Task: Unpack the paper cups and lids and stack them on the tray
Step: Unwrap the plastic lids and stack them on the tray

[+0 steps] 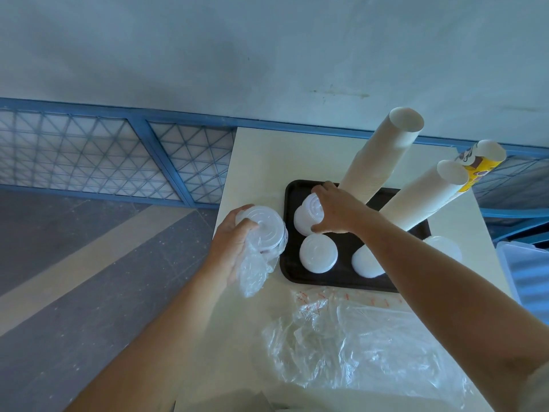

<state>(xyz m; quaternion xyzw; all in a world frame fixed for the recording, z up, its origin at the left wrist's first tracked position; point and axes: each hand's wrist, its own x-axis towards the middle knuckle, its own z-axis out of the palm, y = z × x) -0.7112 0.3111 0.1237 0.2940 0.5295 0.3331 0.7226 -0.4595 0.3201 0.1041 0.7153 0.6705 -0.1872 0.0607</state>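
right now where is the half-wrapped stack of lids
In the head view the half-wrapped stack of lids sits in the left hand, just left of the black tray.

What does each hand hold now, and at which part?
The left hand holds a half-bagged stack of lids around its side. The right hand grips another lid stack by its sides, on the tray.

forearms (pixel 178 310): 2, bare | left hand (pixel 234 251), right hand (pixel 335 212) — bare | sleeve (pixel 539 385): pale, right upper arm
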